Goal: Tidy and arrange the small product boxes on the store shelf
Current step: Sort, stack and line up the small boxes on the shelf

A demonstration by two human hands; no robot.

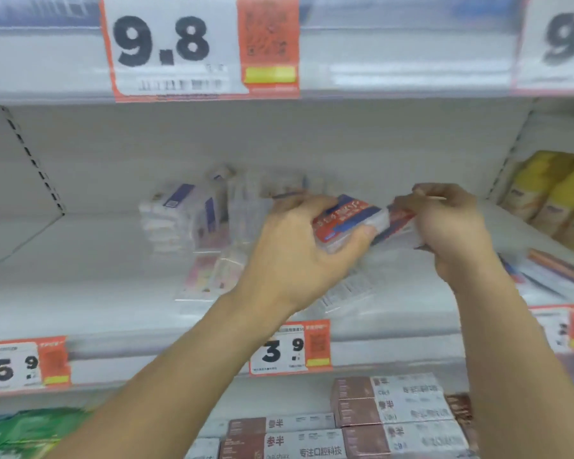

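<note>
Both my hands hold a small red, blue and white box (pixel 348 220) above the middle of the white shelf (pixel 80 276). My left hand (pixel 295 250) grips its left end, thumb under the front edge. My right hand (pixel 451 226) pinches its right end. Behind and to the left stands a wrapped stack of white boxes with purple marks (pixel 183 220). A flat pink and white packet (pixel 212 276) lies in front of that stack. A clear packet with a printed label (pixel 355 286) lies under my hands. The picture is blurred.
Yellow cartons (pixel 554 197) stand at the shelf's right end, with long flat packs (pixel 550 270) lying before them. Price tags 3.9 (pixel 289 349) and 5.9 (pixel 14 366) hang on the shelf's front rail. Brown and white boxes (pixel 395 412) and a green packet (pixel 27 432) fill the shelf below.
</note>
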